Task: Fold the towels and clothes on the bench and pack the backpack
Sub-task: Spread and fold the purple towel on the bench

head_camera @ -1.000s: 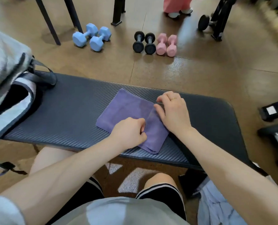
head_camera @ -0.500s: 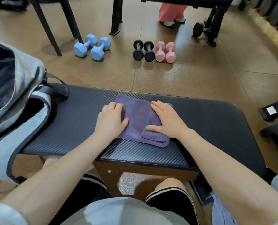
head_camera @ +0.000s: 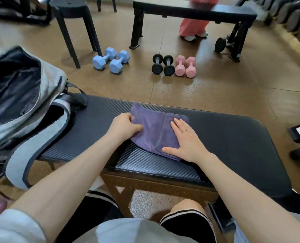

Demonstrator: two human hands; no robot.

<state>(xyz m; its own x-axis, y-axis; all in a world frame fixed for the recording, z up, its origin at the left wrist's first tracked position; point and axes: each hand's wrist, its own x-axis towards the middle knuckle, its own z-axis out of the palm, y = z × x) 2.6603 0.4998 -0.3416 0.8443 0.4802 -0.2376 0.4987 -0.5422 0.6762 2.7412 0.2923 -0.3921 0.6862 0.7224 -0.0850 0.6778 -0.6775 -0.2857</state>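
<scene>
While right hand [head_camera: 187, 137] presses purple towel [head_camera: 156, 130], left hand [head_camera: 124, 127] pinches its edge.

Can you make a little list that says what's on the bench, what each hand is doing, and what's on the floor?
bench: towel and backpack on it
towel: purple, folded
left hand: pinches the towel's left edge
right hand: flat on the towel's right side, pressing
backpack: gray, open, left end of bench
floor: blue dumbbells, black dumbbells, pink dumbbells
</scene>
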